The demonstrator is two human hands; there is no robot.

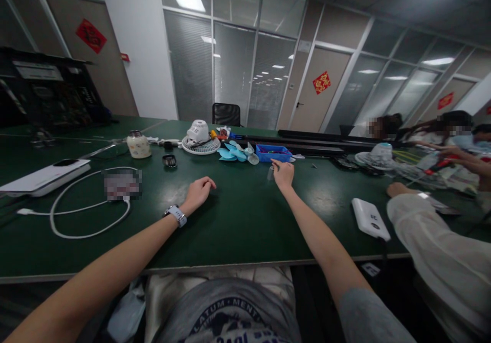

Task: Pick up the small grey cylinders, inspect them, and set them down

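Note:
My left hand [199, 195], with a watch [176, 215] on its wrist, rests on the green table with its fingers curled in together. Nothing shows in it. My right hand [284, 174] is just in front of a blue tray [274, 154], fingers bent into a pinch. Whatever is between the fingertips is too small to make out. Small dark and coloured pieces lie in the tray. Left of it are light-blue fan blades [232, 152] and a clear grey fan blade piece [252, 155]. A white fan housing [198, 132] sits on a round white grille [201, 146] farther left.
On the left are a jar [138, 144], a small black object [169, 161], a white cable [57, 215] and a white box [46, 177]. A white power bank [370, 218] lies at right, beside a co-worker's sleeve [418, 225]. Long black bars [322, 146] lie behind the tray.

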